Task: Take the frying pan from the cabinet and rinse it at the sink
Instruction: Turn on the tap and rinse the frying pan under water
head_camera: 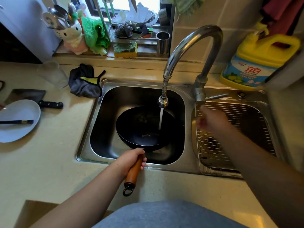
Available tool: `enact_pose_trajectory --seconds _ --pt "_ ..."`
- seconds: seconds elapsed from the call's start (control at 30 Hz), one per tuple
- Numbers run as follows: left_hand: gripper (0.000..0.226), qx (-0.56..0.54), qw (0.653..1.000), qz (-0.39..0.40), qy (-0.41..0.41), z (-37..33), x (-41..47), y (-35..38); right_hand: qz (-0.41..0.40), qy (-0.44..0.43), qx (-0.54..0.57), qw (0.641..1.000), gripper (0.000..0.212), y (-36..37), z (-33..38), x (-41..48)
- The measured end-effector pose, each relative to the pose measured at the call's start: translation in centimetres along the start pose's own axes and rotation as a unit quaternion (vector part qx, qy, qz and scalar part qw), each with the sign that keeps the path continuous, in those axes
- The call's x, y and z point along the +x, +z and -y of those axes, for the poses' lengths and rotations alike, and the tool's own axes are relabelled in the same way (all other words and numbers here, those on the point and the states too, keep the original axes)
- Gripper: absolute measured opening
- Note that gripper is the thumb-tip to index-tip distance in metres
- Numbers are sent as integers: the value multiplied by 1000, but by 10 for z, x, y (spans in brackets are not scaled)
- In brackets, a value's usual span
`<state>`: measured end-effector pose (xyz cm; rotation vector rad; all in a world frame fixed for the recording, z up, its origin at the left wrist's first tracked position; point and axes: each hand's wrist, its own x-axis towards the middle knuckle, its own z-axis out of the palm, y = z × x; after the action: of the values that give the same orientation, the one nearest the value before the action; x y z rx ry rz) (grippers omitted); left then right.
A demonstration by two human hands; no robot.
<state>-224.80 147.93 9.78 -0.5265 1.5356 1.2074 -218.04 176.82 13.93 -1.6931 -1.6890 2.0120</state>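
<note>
A black frying pan (141,129) with a brown wooden handle (134,170) sits inside the left sink basin (107,132). My left hand (131,159) is closed around the handle near the pan's rim. Water runs from the curved steel faucet (189,51) into the pan. My right hand (211,120) is blurred, hovering over the right basin just below the faucet's lever (215,97), holding nothing that I can see.
A wire rack (230,145) fills the right basin. A yellow detergent jug (256,61) stands at the back right. A grey cloth (84,81), a glass (52,74), a cleaver (32,97) and a plate (19,119) with chopsticks lie on the left counter.
</note>
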Motion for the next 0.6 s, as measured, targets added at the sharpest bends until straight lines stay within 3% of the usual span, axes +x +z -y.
enact_pose_trajectory --seconds 0.07,0.13,0.23,0.33,0.47,0.6 --pt "10 -23 1000 19 -5 -1 2 3 130 59 -75 987 36 23 -35 -42" --pt "9 -48 998 44 -11 -3 3 11 263 148 -122 946 47 50 -72 -86" --pt "12 -53 997 59 -8 -8 1 22 358 241 -89 898 50 81 -96 -122" --pt "14 -19 999 38 13 -7 0 30 318 252 23 914 30 89 -85 -120" --pt "26 47 998 14 33 -4 0 45 266 272 119 917 23 95 -75 -117" --pt "31 34 999 11 -37 -6 4 56 224 290 132 921 9 98 -85 -113"
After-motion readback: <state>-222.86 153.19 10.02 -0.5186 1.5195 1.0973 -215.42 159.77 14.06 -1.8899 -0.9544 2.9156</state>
